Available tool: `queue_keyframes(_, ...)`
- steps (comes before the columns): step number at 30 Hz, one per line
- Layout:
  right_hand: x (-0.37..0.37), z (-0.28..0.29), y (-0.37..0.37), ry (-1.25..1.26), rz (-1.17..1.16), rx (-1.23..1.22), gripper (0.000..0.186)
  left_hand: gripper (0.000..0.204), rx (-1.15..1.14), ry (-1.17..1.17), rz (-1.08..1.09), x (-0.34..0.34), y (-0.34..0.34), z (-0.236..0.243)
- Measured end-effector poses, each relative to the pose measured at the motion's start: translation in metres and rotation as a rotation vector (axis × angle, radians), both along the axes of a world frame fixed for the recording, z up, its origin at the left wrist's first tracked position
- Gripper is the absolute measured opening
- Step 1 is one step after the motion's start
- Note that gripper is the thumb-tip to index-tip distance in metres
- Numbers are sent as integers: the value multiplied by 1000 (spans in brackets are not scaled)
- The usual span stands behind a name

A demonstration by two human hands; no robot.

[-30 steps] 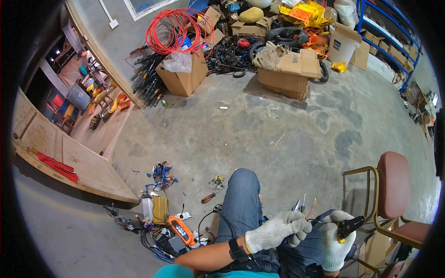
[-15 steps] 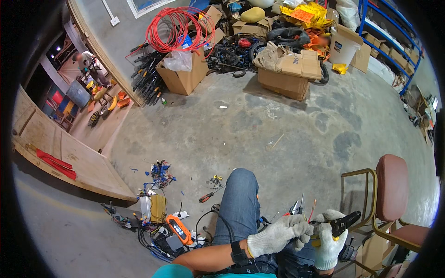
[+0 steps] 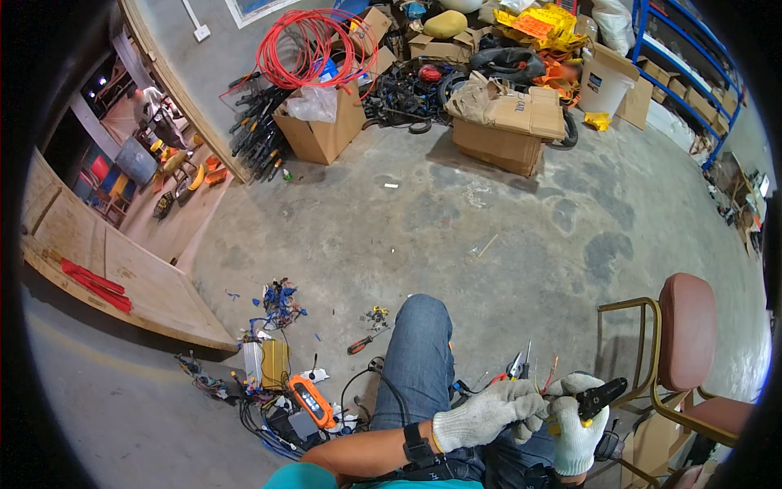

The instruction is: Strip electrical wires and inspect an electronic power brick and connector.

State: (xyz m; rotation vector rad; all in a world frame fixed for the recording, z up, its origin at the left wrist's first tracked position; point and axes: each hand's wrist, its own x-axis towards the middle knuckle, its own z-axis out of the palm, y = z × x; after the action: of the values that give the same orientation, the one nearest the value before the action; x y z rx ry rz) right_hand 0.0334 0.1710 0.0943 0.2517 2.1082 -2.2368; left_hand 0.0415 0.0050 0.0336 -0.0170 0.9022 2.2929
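Observation:
Both hands wear whitish knit gloves and meet above my lap at the lower right. My right hand (image 3: 580, 436) is closed round a black wire stripper (image 3: 603, 398), whose dark end points right. Closed in a pinch, my left hand (image 3: 487, 414) has its fingertips beside the right hand's. Thin wires (image 3: 551, 371), one of them red, stick up between the hands. The left fingers hide what they grip, apparently a wire. Just beyond the gloves lie pliers (image 3: 516, 367) with red on the handles. My jeans-clad knee (image 3: 423, 326) rises left of them.
On the floor to my left are a screwdriver (image 3: 360, 345), an orange device (image 3: 312, 402), a gold box (image 3: 275, 364) and tangled wires (image 3: 281, 306). A padded chair (image 3: 686, 334) stands right. Cartons (image 3: 505, 147) and a red hose coil (image 3: 281, 49) lie ahead. A person (image 3: 151, 110) stands beyond the doorway.
Both hands stay together, with the wire stripper shifted slightly left and down. The wires between them have moved a little. The person beyond the doorway has changed posture.

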Motion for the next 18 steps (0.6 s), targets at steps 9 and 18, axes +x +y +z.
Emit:
queue_keyframes(9, 0, -1, 1, 20, -17, 67, 28, 41, -13, 31, -18, -1, -2, 1)
queue_keyframes(18, -1, -2, 1, 19, -1, 55, 31, 37, -85, 55, -45, 0, -6, 4)
